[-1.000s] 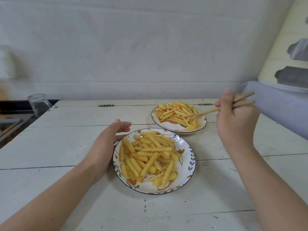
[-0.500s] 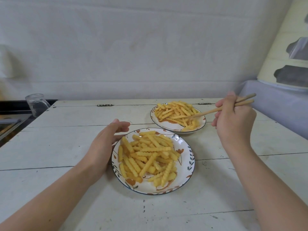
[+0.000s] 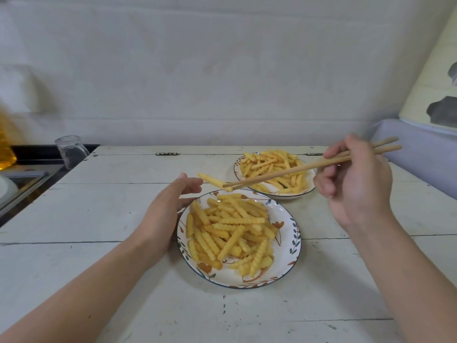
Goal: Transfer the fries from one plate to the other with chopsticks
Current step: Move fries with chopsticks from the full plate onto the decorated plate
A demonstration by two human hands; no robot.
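Observation:
Two floral-rimmed white plates of crinkle fries stand on the white table. The near plate sits in front of me, the far plate behind it to the right. My right hand grips wooden chopsticks. Their tips pinch one fry in the air over the near plate's far edge. My left hand rests against the near plate's left rim with its fingers relaxed.
A glass jar stands at the table's far left corner beside a dark counter. A yellow object shows at the left edge. A lilac surface lies to the right. A wall is close behind the table.
The chopsticks have left the far plate with one fry pinched in their tips and swung left, over the near plate's far edge. My left hand has stayed at the near plate.

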